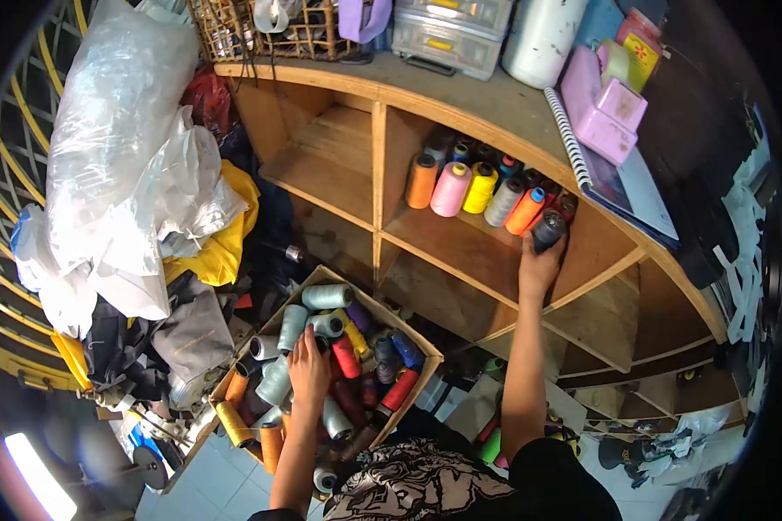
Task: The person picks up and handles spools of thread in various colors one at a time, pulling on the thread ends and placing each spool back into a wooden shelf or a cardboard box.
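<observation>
My right hand reaches into an upper shelf compartment and is closed around a dark thread spool. Beside it stand an orange-red spool, a grey spool, a yellow spool, a pink spool and an orange spool, with more behind. My left hand is down in a cardboard box of jumbled thread spools. Its fingers curl against a grey-green spool; the palm hides part of their contact. Around it lie red, yellow, blue and brown spools.
The wooden shelf unit has several compartments. On its top are a wicker basket, clear drawers, a white container, a pink tape dispenser and a spiral notebook. Plastic bags bulge at the left.
</observation>
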Motion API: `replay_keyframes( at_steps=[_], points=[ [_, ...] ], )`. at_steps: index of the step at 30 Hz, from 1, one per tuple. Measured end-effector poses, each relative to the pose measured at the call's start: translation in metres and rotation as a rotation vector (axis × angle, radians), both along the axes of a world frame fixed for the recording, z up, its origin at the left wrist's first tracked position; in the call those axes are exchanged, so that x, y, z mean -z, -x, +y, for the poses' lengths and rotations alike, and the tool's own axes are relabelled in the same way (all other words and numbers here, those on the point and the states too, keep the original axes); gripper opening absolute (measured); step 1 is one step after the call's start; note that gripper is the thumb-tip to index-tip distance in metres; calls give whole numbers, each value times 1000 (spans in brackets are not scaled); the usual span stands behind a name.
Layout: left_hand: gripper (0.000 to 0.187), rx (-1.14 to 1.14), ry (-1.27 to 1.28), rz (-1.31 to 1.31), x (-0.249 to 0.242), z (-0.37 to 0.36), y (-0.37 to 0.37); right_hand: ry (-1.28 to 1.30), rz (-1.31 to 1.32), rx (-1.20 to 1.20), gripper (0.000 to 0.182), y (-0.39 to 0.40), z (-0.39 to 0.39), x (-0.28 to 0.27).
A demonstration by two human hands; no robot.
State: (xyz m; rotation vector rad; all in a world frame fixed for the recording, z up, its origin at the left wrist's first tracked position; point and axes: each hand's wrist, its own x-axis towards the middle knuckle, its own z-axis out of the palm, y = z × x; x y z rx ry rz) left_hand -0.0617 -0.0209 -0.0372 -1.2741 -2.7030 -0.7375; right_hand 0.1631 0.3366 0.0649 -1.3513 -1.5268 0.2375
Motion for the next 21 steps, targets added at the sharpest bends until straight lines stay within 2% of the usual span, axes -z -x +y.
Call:
replay_keyframes(
  at_steps=[2,3,4,5,6,8,9,11,12,14,15,18,19,21],
  points=[
    [67,-26,-9,-21,-19,-8,2,-65,-95,-111,77,-5,-19,-8],
    [67,-60,-117,-60,-37,-9,1,121,114,-205,75,0,-48,-28],
    [67,-95,-223,-101,-54,-10,-3,130,114,-215,75,4,-67,-30],
    [64,-115,-302,-45,-70,-10,-7,24,37,-264,73,6,-84,-28],
    [61,-124,-401,-231,-81,-12,-8,-83,-39,-313,71,8,-102,-25],
    [58,-110,-793,-702,-88,-9,-10,335,26,-670,64,13,-142,-19],
    [58,-106,-795,-703,-95,-6,-12,507,88,-866,62,19,-154,-7],
    [51,37,-1044,-1174,-108,-2,-21,910,217,-1166,57,31,-174,5],
    [51,43,-1046,-1177,-104,2,-25,1140,280,-1273,56,39,-182,3],
    [52,177,-1146,-1396,-99,8,-33,1336,518,-1381,53,51,-194,-7],
    [54,193,-1161,-1420,-102,11,-38,1359,671,-1395,51,53,-198,-19],
    [58,194,-1049,-1321,-98,11,-44,1366,741,-1352,52,49,-195,-23],
    [58,193,-1049,-1323,-97,9,-45,1314,716,-1335,46,48,-196,-21],
    [65,297,-931,-1311,-96,8,-47,1286,696,-1301,44,45,-193,-13]
  ],
)
